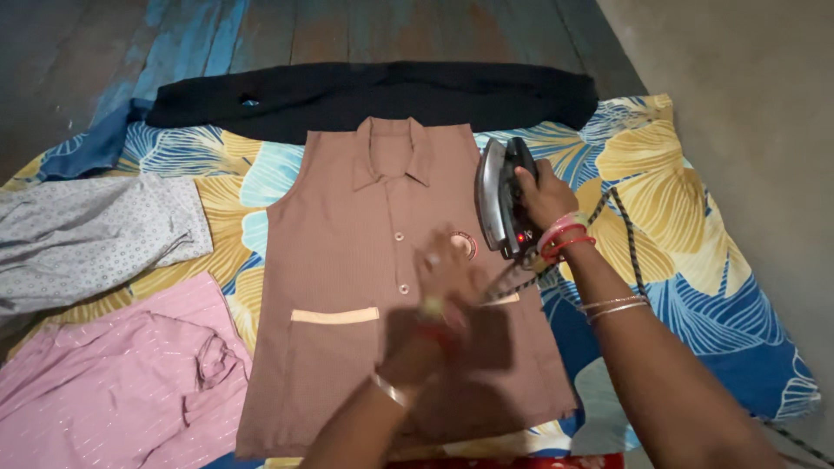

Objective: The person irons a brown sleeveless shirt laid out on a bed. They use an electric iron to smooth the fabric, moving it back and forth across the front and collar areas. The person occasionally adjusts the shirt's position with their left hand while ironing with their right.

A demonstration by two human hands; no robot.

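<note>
A brown sleeveless shirt (347,252) with a collar, buttons and pale-trimmed pockets lies flat, front up, on a blue and yellow floral cloth (686,252). My right hand (545,198) grips the handle of an electric iron (502,198), which is tilted on its side at the shirt's right edge. Its braided cord (627,234) trails off to the right. My left hand (445,282), blurred by motion, rests flat on the shirt's lower middle with fingers spread, holding nothing.
A black garment (373,94) lies across the top of the cloth. A grey patterned garment (87,234) and a pink one (122,373) lie at the left. Blue-painted wooden boards (174,35) run behind, and a grey floor (756,78) lies at the right.
</note>
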